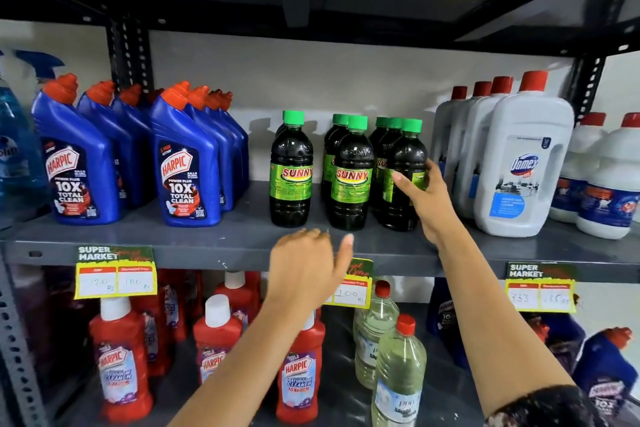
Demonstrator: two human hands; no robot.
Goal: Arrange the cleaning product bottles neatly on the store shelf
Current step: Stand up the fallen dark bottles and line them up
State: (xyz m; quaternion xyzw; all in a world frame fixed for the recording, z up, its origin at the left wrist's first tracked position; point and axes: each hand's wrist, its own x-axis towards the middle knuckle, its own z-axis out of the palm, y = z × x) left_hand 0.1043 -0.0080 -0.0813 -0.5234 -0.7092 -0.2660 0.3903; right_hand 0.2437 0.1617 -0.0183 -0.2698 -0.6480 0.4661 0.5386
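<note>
Several dark Sunny bottles with green caps stand in three short rows on the grey middle shelf (207, 243). The front bottle of the left row (292, 170) and the front bottle of the middle row (351, 177) face me with their labels. My right hand (427, 198) grips the front right Sunny bottle (407, 163) from its right side, with its label turned away. My left hand (306, 270) hovers in front of the shelf edge below the left and middle rows, fingers loosely curled, holding nothing.
Blue Harpic bottles (188, 163) fill the shelf to the left, white Domex jugs (519, 163) to the right. Below stand red Harpic cleaner bottles (119, 360) and clear bottles (400, 367). Yellow price tags (116, 281) hang on the shelf edges.
</note>
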